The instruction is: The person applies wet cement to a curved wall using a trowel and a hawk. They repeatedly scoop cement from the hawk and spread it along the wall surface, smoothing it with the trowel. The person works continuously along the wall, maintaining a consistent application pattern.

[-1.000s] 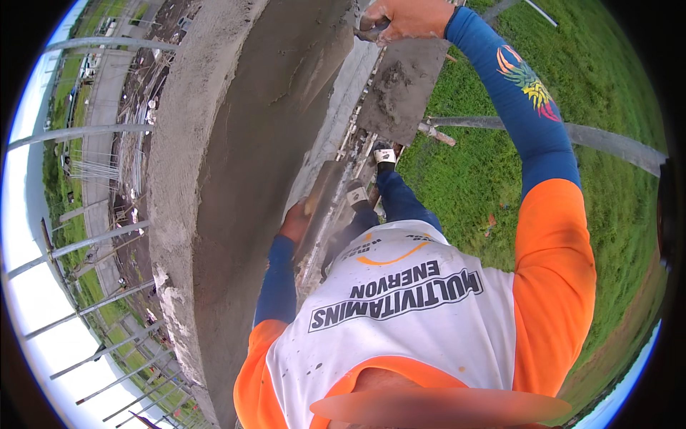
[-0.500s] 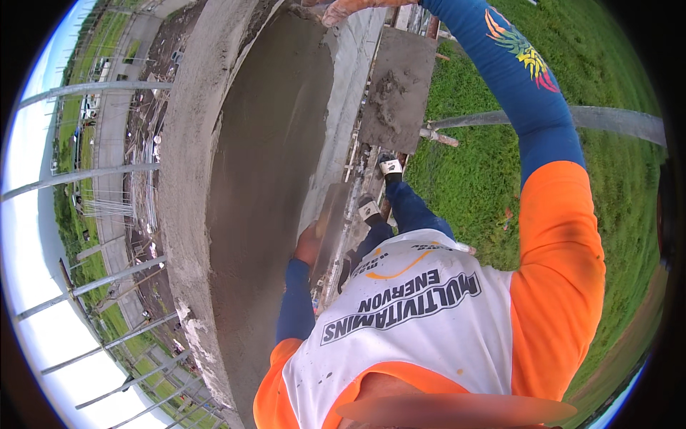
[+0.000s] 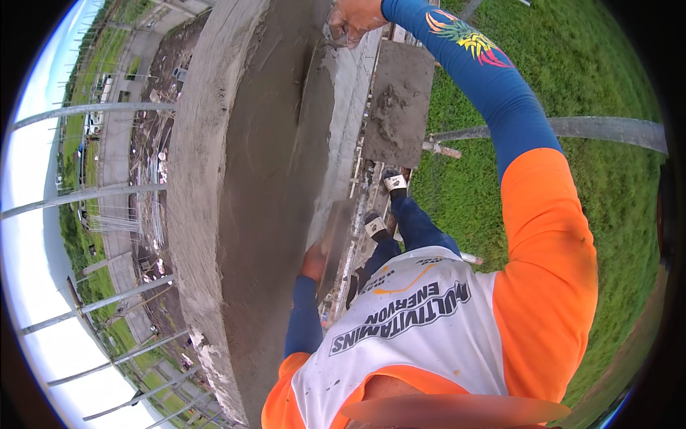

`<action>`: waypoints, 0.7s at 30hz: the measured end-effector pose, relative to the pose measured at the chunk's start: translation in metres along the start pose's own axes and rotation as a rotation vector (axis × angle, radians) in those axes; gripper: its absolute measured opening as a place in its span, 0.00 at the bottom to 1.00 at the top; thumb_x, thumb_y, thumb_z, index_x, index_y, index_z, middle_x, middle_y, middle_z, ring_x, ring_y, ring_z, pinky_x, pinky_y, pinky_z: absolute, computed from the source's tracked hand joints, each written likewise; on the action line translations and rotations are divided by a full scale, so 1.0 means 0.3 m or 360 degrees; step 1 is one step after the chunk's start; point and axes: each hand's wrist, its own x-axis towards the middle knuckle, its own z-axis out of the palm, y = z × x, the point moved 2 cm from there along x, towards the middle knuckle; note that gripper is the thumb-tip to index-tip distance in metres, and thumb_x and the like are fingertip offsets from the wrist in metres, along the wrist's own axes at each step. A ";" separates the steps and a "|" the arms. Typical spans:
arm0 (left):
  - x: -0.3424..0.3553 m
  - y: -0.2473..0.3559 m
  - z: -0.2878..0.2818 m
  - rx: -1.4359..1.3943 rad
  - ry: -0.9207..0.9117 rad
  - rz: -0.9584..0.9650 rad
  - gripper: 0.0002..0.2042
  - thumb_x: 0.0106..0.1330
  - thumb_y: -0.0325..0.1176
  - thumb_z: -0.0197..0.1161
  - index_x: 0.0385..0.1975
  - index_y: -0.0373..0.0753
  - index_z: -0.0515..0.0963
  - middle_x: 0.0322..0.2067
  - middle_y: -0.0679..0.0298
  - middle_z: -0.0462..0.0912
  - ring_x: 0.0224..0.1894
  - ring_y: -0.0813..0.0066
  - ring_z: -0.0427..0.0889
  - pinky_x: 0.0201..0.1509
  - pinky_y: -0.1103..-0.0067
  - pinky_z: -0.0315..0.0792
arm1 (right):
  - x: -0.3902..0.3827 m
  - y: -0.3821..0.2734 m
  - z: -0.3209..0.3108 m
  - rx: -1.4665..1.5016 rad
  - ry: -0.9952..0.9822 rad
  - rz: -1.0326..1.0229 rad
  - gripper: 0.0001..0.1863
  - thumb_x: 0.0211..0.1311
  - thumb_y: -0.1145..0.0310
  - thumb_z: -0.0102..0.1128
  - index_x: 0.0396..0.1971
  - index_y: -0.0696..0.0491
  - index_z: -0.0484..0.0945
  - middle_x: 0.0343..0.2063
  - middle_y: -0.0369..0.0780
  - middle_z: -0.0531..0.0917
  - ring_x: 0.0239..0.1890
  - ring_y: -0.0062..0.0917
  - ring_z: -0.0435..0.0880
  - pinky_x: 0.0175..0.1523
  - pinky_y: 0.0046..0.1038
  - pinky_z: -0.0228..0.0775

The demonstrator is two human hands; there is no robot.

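Note:
A wall face with wet grey mortar (image 3: pixel 257 179) runs up the middle of the view, its top edge along the left. My left hand (image 3: pixel 314 262) is closed on a flat, mortar-stained hawk board (image 3: pixel 336 232), held beside the wall's lower edge. My right hand (image 3: pixel 355 20), caked with mortar, is at the far end of the wall, close against the wet surface. Its fingers are curled, and what they hold is cut off by the upper edge. A narrow raised line in the mortar runs down from near that hand.
A mortar-covered board (image 3: pixel 397 104) with a heap of mortar lies on the scaffold by my feet. A metal scaffold pole (image 3: pixel 600 131) crosses at right above grass (image 3: pixel 471 186). Several metal bars (image 3: pixel 93 193) stick out past the wall's far side, with ground far below.
My right hand has come further into view, nearer and slightly to the right. A line now shows in the mortar below it. My left hand still holds the hawk board.

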 end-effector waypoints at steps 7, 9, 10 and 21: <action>0.023 0.002 0.018 0.0079 0.0013 0.0156 0.20 0.63 0.30 0.72 0.54 0.33 0.79 0.44 0.63 0.87 0.47 0.76 0.82 0.54 0.75 0.76 | -0.155 -0.461 0.299 -0.2282 0.0592 0.0171 0.20 0.54 0.66 0.78 0.44 0.60 0.86 0.38 0.41 0.89 0.39 0.22 0.85 0.42 0.32 0.77; 0.040 -0.004 0.031 0.0005 0.0010 0.0127 0.20 0.63 0.30 0.73 0.54 0.33 0.79 0.45 0.62 0.87 0.47 0.77 0.81 0.54 0.75 0.76 | -0.272 -0.584 0.452 -0.2161 0.0750 -0.0057 0.22 0.54 0.64 0.78 0.46 0.60 0.86 0.40 0.40 0.89 0.38 0.23 0.86 0.44 0.31 0.77; 0.053 -0.007 0.039 -0.0043 0.0012 0.0142 0.21 0.63 0.31 0.73 0.55 0.33 0.79 0.45 0.62 0.87 0.47 0.77 0.81 0.54 0.75 0.76 | -0.322 -0.615 0.511 -0.2098 0.0826 -0.0169 0.22 0.55 0.63 0.78 0.47 0.60 0.86 0.40 0.39 0.89 0.38 0.23 0.86 0.44 0.31 0.78; 0.224 0.370 0.103 0.0290 0.0269 0.0424 0.29 0.59 0.26 0.63 0.64 0.31 0.71 0.50 0.49 0.84 0.56 0.59 0.82 0.63 0.70 0.72 | -0.552 0.090 0.820 -0.1022 0.1797 -0.0437 0.15 0.78 0.60 0.56 0.51 0.56 0.79 0.23 0.30 0.78 0.22 0.11 0.75 0.27 0.18 0.70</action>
